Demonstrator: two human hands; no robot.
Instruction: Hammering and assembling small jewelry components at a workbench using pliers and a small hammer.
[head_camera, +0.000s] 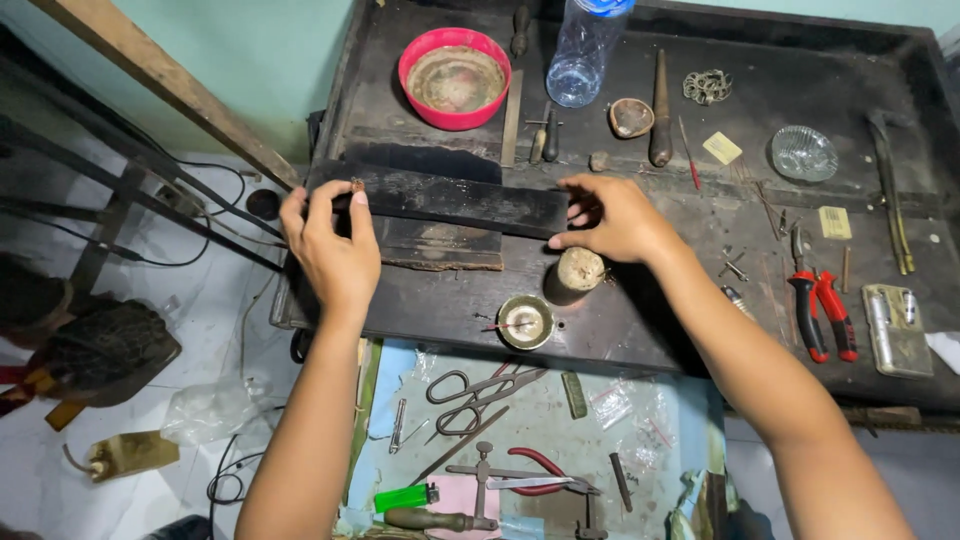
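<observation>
**Both hands on the dark strip**

I have a long, flat, blackened wooden strip (450, 197) lying across my dark worn workbench (640, 330), in front of the red plastic bowl (455, 78). My left hand (330, 240) is closed on its left end, fingers curled over the top edge, thumb at the near side. My right hand (615, 220) pinches the right end, beside the short round wooden block (577, 272). I judge the strip stiff and fairly light, rough rather than slippery; holding both ends should keep it level.
</observation>
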